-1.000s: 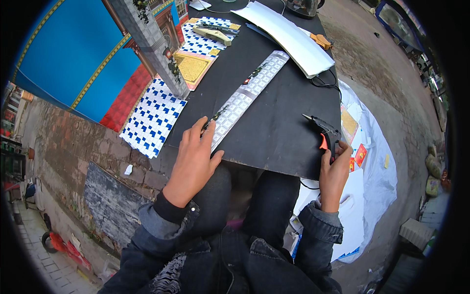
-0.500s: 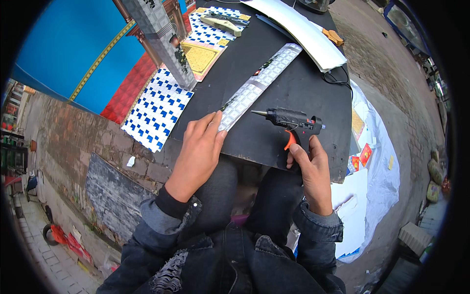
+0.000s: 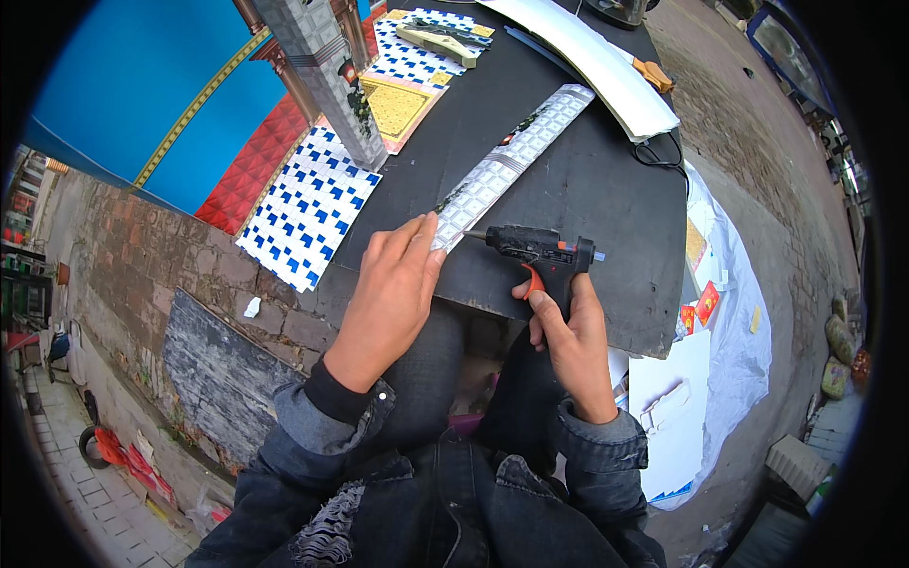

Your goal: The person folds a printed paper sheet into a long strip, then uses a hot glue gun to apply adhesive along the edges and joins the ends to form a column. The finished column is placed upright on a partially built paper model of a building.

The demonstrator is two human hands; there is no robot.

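My left hand (image 3: 383,293) grips the near end of a long folded card strip (image 3: 516,156), printed with grey-white blocks and some greenery. Its fingers press on the strip's end; the thumb is hidden. The strip lies slantwise on a black table (image 3: 615,218), its far end pointing up and right. In my right hand (image 3: 573,346) is a black glue gun (image 3: 535,243), with a finger at its orange trigger. The gun's metal nozzle points left, at the strip's right edge close to my left fingers. Whether the tip touches the strip I cannot tell.
A card model with a blue panel (image 3: 133,104), a grey block-print column (image 3: 350,104) and a blue-white patterned base (image 3: 308,208) stands at left. Beyond lie a cream-handled tool (image 3: 440,45) and curved white sheets (image 3: 592,57). A black cord (image 3: 653,156) hangs over the right edge.
My right hand has brought the glue gun left and slightly down, so its nozzle is now at the strip's near end. My left hand keeps its hold on the strip.
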